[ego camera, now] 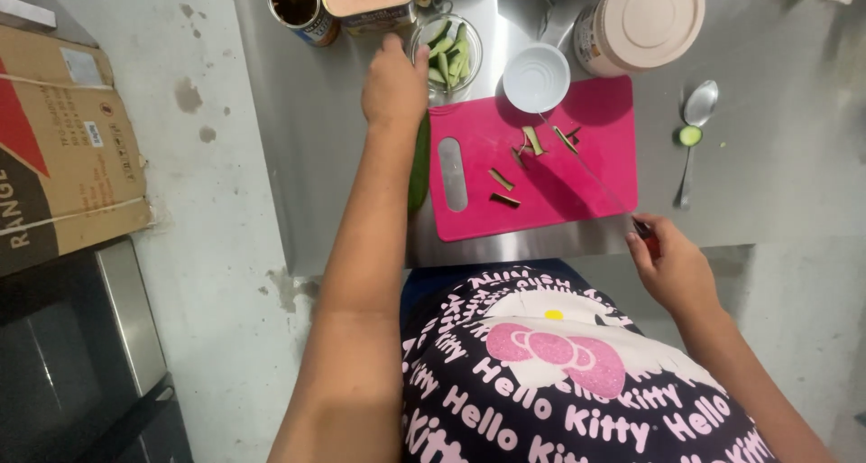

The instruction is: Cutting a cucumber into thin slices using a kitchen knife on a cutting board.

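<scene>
At far left a brown cardboard box (63, 147) sits on a dark appliance, well apart from the work. On the steel surface (776, 183), the left hand (394, 86) reaches forward to a clear glass bowl of cut cucumber sticks (448, 55). Its fingers are curled against the bowl's left wall, though whether they grip the rim or only touch it cannot be told from behind. Just below the wrist a dark green cucumber (419, 167) lies along the left edge of the pink plastic cutting board (541, 179), half hidden by the forearm. A few short cucumber trimmings (502, 180) lie on the board, and a small white bowl (536, 78) stands on its top edge.

The right hand (672, 269) is clenched round the red handle of a thin-bladed knife (591, 170), whose blade slants up across the board toward the white bowl. To the right lies a metal spoon (693, 134) with a round cucumber slice (690, 135) beside it.

The risks, as I judge them: the knife is held at the surface's near edge, so a careless swing could catch the white bowl. The cucumber under the forearm could also roll off.
</scene>
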